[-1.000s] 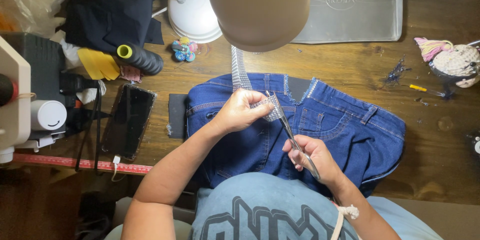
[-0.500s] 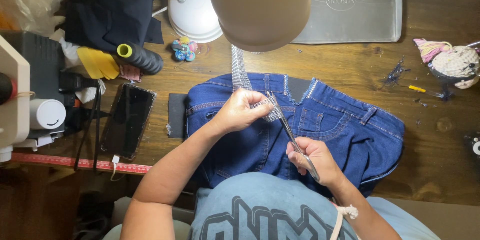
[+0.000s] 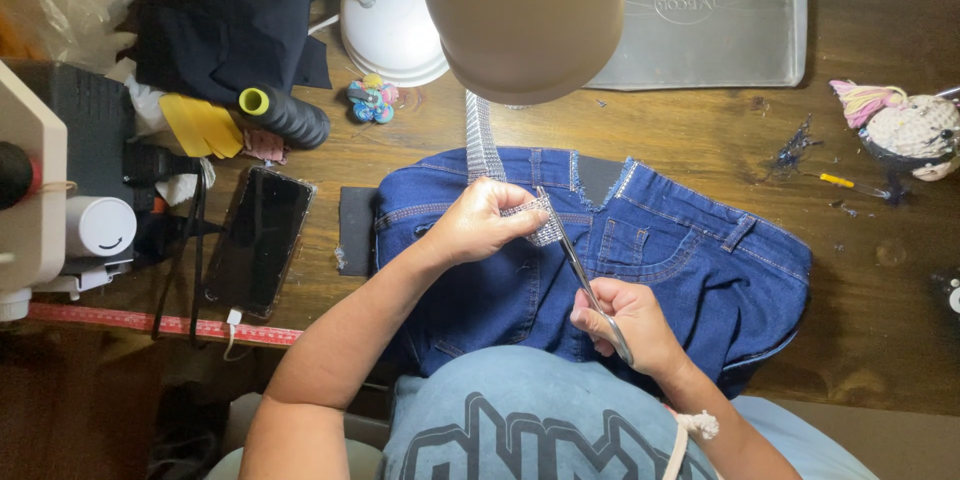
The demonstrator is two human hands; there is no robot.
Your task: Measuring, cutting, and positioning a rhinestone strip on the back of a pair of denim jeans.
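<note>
dark wood bench (image 3: 700,130), worn & scuffed, lit from above by a tan lamp shade (image 3: 523,10) w/ a white lamp base (image 3: 393,25) behind it. blue jeans (image 3: 690,260) lie spread at the front edge. left hand (image 3: 478,223) closed, pinching a silver rhinestone strip (image 3: 484,140) onto the denim; right hand (image 3: 630,325) closed round thin scissors (image 3: 580,270), tips at the strip. left side: black phone (image 3: 258,238) on a cable, red ruler (image 3: 160,323), black thread cone (image 3: 285,115), dark fabric pile (image 3: 225,30). grey metal tray (image 3: 710,20) at back, crochet doll (image 3: 905,125) far right.
</note>
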